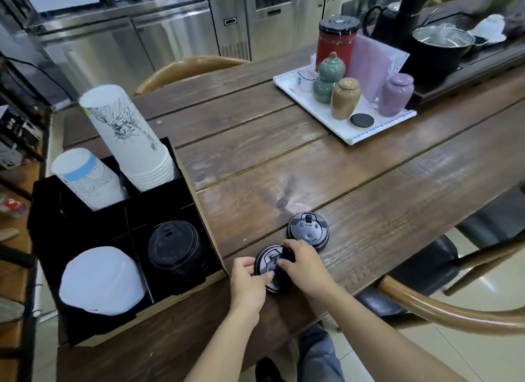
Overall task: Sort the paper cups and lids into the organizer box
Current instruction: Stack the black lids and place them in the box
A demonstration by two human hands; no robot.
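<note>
Both hands meet at the near edge of the wooden table (pixel 355 165), closed around a black lid (pixel 270 270) that sits on the boards: the left hand (pixel 248 285) pinches its left rim between thumb and fingers, and the right hand (pixel 305 263) curls over its right side with the fingertips on top. Just beyond it, a little to the right, a second black lid (pixel 308 231) lies flat on the table, apart from the hands. Left of the hands stands the black organizer box (pixel 51 211), its near right corner close to the left hand. Its near right compartment holds a stack of black lids (pixel 176 248), and its near left compartment a stack of white lids (pixel 99 282). In the far right compartment a tall stack of white printed cups (pixel 127 134) stands upside down and leans left; a shorter stack of cups with a blue band (pixel 85 179) fills the far left compartment. Far across the table, to the right, a white tray (pixel 380 127) carries a green jar (pixel 329 77), a tan jar (pixel 345 98) and a purple jar (pixel 396 94), with a red canister (pixel 335 43) just behind
</note>
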